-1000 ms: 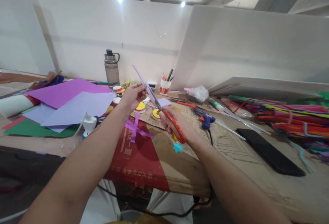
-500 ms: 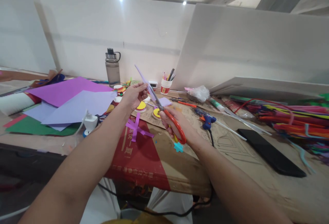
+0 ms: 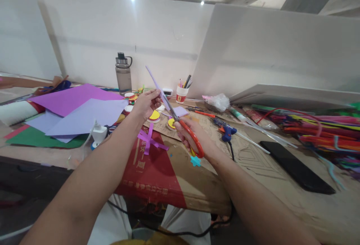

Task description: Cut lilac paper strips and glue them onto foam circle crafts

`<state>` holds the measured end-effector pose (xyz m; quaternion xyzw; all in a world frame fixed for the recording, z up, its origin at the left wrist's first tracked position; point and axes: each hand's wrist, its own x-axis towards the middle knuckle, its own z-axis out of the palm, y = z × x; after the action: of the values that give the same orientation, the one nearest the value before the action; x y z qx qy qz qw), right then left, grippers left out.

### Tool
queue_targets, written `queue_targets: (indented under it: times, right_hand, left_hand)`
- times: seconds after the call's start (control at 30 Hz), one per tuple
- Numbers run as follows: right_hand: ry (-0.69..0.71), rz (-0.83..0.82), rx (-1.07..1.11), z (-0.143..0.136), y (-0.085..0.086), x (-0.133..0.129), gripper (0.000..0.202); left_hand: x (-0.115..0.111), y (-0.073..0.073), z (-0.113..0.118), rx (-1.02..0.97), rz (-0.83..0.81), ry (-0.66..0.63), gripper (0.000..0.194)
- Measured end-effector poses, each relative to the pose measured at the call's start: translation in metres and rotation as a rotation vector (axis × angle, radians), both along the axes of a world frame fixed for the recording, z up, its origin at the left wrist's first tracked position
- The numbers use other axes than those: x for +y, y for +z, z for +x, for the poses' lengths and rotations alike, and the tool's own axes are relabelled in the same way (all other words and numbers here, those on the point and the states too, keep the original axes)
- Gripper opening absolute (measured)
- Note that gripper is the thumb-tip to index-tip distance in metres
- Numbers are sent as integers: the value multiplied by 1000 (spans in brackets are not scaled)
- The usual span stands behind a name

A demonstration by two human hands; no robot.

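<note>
My left hand (image 3: 147, 104) pinches a narrow lavender paper strip (image 3: 152, 76) that points up and away from me. In my right hand (image 3: 191, 132) is a pair of scissors with red handles (image 3: 192, 137), its blades reaching up along the paper close to my left fingertips. Whether the blades are fully together is hard to tell. Below the hands, crossed purple paper strips (image 3: 148, 137) lie on the red part of the cardboard. A turquoise flower-like cutout (image 3: 195, 161) rests just under the scissor handles. Round yellow-topped pieces (image 3: 154, 116) sit behind my hands.
Purple and lavender sheets (image 3: 84, 114) lie at left near a white plug (image 3: 99, 132). A bottle (image 3: 123, 74) and a paper cup of pens (image 3: 182, 93) stand at the back. Rightward are a blue glue gun (image 3: 227, 132), a black phone (image 3: 296, 166) and colourful pipe cleaners (image 3: 317, 129).
The free end of the lavender strip has tipped slightly up and left, and my left hand has shifted a little with it. The scissors stay nearly in place.
</note>
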<state>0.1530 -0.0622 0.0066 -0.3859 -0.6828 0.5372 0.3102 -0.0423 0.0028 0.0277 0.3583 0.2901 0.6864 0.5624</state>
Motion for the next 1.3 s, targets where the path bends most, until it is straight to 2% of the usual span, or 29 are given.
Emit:
queue_targets:
  times: [0.27, 0.43, 0.63, 1.03, 1.3]
  right_hand:
    - [16, 51, -56, 1, -7, 4, 24]
    - [13, 83, -59, 1, -3, 2, 22]
    - [-7, 48, -48, 0, 4, -3, 22]
    - [-48, -40, -16, -3, 1, -3, 29]
    - [-85, -20, -37, -5, 1, -5, 29]
  left_hand:
    - [0, -1, 1, 1, 8, -17, 10]
    - [-1, -2, 5, 13, -7, -37, 10]
    - [0, -4, 7, 16, -20, -46, 8]
    - [-2, -3, 9, 19, -47, -20, 8]
    - [-2, -3, 8, 24, -54, -13, 7]
